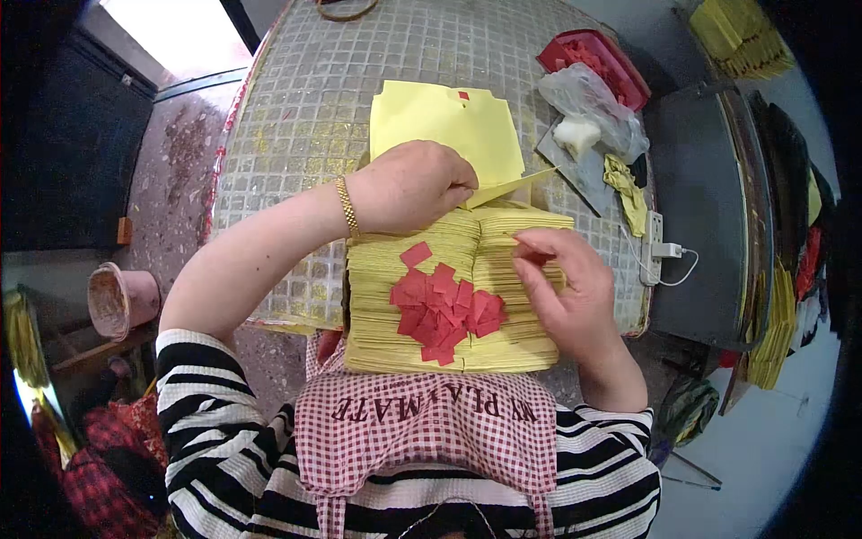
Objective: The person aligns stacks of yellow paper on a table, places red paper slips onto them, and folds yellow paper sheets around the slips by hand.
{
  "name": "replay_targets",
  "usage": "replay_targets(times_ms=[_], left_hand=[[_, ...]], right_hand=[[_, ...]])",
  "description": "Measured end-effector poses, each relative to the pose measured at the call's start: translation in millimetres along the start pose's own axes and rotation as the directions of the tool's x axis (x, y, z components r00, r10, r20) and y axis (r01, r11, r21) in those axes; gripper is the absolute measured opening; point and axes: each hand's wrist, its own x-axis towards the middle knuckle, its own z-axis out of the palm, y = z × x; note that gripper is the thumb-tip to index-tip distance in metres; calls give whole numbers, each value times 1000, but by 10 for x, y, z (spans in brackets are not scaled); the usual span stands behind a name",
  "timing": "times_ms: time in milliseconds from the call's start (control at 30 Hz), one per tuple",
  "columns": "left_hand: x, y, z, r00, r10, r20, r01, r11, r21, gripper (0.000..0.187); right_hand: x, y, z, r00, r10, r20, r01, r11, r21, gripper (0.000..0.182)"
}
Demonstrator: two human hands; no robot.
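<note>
My left hand (417, 184) has its fingers closed on the edge of a folded yellow paper (507, 187), above the back of the stack. Behind it a flat yellow sheet (440, 121) lies with a small red piece (463, 95) near its top edge. Two rows of packed yellow papers (377, 256) stand in front of me, with a heap of red paper pieces (435, 310) on top. Over the right row, my right hand (566, 278) is curled with thumb and forefinger apart. Nothing shows between those fingertips.
On the tiled-pattern table (305, 108), a red box (620, 67) of red pieces stands at the back right beside a clear plastic bag (597, 112). A power strip (651, 242) is at the right edge. A pink bucket (126, 301) stands at the left.
</note>
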Motion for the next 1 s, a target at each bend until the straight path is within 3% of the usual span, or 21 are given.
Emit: replay_targets(times_ms=[67, 200, 367, 567, 700, 800, 867, 967, 1000], left_hand=[[3, 1, 1, 1000, 0, 3, 0, 1000, 16, 21], [12, -22, 17, 999, 34, -22, -34, 999, 33, 20], [13, -27, 15, 999, 30, -9, -30, 999, 39, 20], [19, -12, 2, 1000, 21, 13, -21, 999, 38, 20], [51, -36, 6, 996, 80, -43, -76, 994, 78, 17], [96, -75, 2, 997, 70, -40, -67, 995, 81, 16], [127, -94, -14, 997, 61, -43, -57, 995, 83, 16], [149, -98, -35, 998, 63, -24, -61, 994, 91, 16], [154, -100, -41, 998, 64, -13, -62, 994, 94, 16]], right_hand=[[-11, 34, 30, 999, 27, -29, -26, 998, 49, 35], [6, 124, 181, 942, -328, -75, 304, 924, -231, 39], [-81, 58, 295, 957, -291, 2, 291, 956, -41, 40], [-124, -77, 191, 968, -251, -22, 248, 965, -84, 28], [-12, -25, 95, 965, -177, -192, 188, 982, 36, 24], [227, 151, -27, 972, -217, -94, 219, 976, 12, 28], [401, 147, -32, 986, 156, 55, -164, 954, 252, 22], [641, 264, -11, 962, 204, 182, -248, 932, 265, 19], [709, 290, -13, 930, 219, 296, -287, 934, 211, 20]])
